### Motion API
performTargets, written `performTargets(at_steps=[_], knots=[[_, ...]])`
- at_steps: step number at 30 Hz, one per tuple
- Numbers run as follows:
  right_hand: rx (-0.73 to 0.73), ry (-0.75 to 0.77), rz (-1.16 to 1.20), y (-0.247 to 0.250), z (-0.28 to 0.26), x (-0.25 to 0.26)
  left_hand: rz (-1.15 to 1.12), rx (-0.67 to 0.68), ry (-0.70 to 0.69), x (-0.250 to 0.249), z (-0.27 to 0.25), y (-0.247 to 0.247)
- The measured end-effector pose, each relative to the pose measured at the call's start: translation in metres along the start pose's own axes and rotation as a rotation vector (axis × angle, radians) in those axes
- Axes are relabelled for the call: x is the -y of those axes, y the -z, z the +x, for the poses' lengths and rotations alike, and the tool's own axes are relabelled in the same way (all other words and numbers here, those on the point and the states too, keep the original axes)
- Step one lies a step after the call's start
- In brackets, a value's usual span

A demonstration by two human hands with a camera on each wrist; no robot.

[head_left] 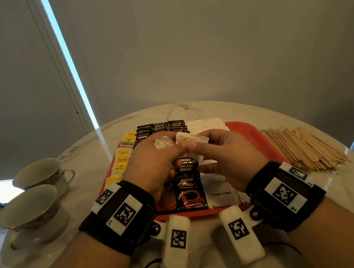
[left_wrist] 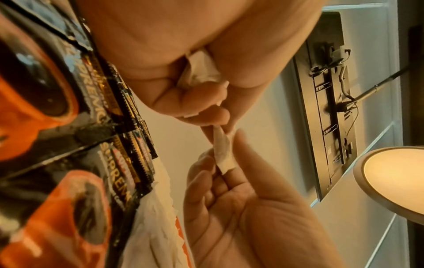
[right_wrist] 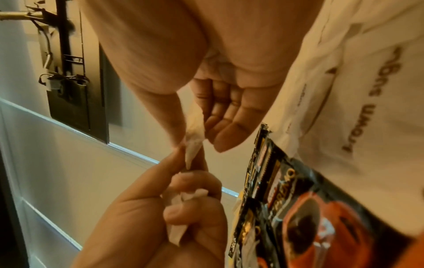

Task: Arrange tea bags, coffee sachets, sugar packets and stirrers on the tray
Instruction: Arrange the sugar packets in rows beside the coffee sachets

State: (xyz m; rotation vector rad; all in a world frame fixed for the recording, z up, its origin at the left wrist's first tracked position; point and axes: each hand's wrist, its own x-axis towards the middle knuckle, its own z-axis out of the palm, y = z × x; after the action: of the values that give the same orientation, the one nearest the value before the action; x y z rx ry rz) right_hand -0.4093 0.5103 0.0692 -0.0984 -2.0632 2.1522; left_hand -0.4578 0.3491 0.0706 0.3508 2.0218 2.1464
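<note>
Kopiko Supreme coffee sachets (head_left: 187,184) at tray (head_left: 249,131) centre, "brown sugar" packets (head_left: 219,194) at 5 o'clock, left hand (head_left: 154,157) clutching crumpled white packets (head_left: 161,143), right hand (head_left: 223,151) pinching one white packet (head_left: 194,139), wooden stirrers (head_left: 302,147) at 3 o'clock, teacups (head_left: 33,203) at 9 o'clock.

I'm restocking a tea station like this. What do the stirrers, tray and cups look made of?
Stirrers: pale bare wood, flat matte sticks, loosely piled beside the tray.
Tray: probably plastic, one smooth red-orange surface with a raised moulded rim.
Cups: glazed ceramic or porcelain by their sheen and thin, gilt-looking rims.

Tray (head_left: 245,130) on table (head_left: 212,108), cups (head_left: 38,203) left, stirrers (head_left: 302,147) right
</note>
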Motion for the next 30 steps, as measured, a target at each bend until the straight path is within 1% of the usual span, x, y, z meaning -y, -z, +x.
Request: performTargets(at_steps=[5,8,12,14,19,22,24,27,30], knots=[[0.015,-0.011,-0.025,0.001,0.001,0.001,-0.108,-0.074,0.044,-0.001,0.002,-0.002],[-0.003,-0.027,-0.009,0.002,0.0,0.003,-0.122,-0.086,0.048,0.0,0.003,-0.002],[-0.061,-0.019,0.023,0.004,0.0,0.004,-0.002,0.008,0.034,0.003,0.001,0.0],[-0.097,-0.021,0.042,0.004,0.0,0.005,0.036,0.026,0.026,0.004,0.0,0.001],[-0.163,-0.015,0.087,0.002,-0.002,0.007,-0.034,0.009,0.06,0.004,0.003,0.001],[-0.102,-0.044,0.097,0.003,-0.003,0.009,-0.055,-0.003,0.05,0.004,0.004,0.0],[-0.071,-0.063,0.078,0.005,-0.002,0.011,-0.08,-0.034,0.054,0.002,0.004,-0.001],[-0.133,-0.087,0.029,0.013,0.004,0.017,-0.115,-0.079,0.083,0.001,0.006,0.0],[-0.262,-0.153,-0.062,0.025,0.014,0.022,-0.141,-0.101,0.099,-0.001,0.008,0.003]])
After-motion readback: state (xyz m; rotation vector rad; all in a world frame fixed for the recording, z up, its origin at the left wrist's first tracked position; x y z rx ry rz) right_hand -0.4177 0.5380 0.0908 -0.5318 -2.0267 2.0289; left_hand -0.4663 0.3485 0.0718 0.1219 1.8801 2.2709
